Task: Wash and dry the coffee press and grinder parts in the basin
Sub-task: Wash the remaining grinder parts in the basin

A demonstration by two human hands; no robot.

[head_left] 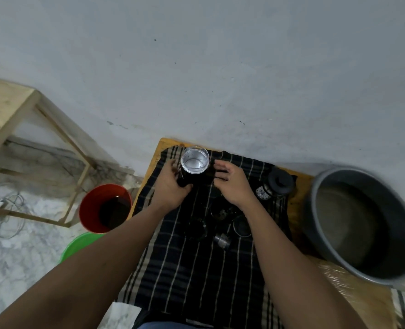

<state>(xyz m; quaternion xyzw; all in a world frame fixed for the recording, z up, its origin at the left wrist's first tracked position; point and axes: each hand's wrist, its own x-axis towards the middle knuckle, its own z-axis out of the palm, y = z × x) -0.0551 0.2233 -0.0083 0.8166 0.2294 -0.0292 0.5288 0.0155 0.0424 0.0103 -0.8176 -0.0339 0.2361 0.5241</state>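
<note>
A black grinder [194, 170] with a clear lid over a shiny metal chamber stands upright at the far end of a dark striped cloth [196, 269]. My left hand [173, 186] grips its black body from the left. My right hand [232, 184] hovers just right of it with fingers loosely curled, holding nothing. A coffee press [276, 185] with a black lid lies to the right on the cloth. Several small dark round parts [220, 212] and a small metal piece [222, 241] lie on the cloth between my forearms.
A large grey basin [320, 210] sits at the right on the wooden table [298, 186]. On the floor to the left are a red bucket [89, 210] holding dark liquid and a green bowl [78, 245]. A wooden frame [11, 110] stands far left.
</note>
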